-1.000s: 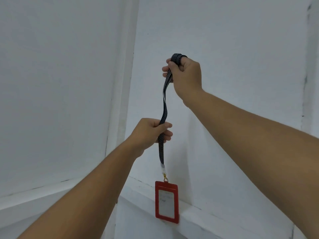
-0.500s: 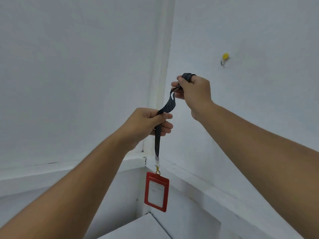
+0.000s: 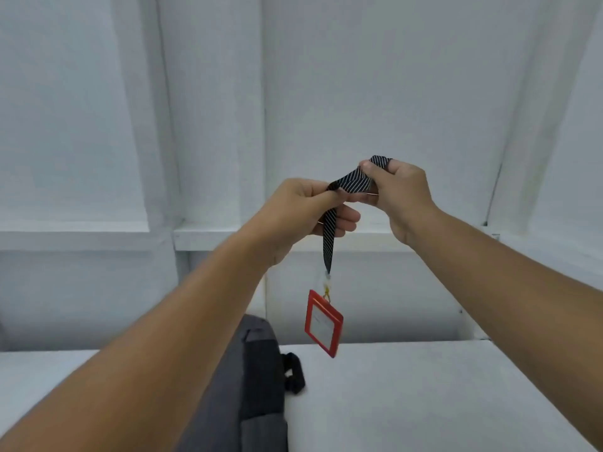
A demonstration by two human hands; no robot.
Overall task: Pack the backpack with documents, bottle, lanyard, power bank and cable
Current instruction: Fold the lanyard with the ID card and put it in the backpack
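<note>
I hold a black lanyard (image 3: 329, 236) with thin white stripes in both hands, in front of the white wall. My right hand (image 3: 399, 199) grips the bunched top of the strap. My left hand (image 3: 306, 213) pinches the strap just beside it, and the two hands almost touch. A red badge holder (image 3: 323, 324) dangles from a gold clip at the strap's lower end. Below it, partly hidden by my left forearm, stands a grey and black backpack (image 3: 261, 380) on the white table (image 3: 424, 402).
White wall panels (image 3: 359, 93) with a horizontal ledge fill the background behind the table. A black strap loop (image 3: 293, 373) of the backpack sticks out to its right on the table top.
My view has dropped from the wall to the table, so the backpack came into sight. My hands have come together and lower, gathering the strap, and the badge hangs nearer the table.
</note>
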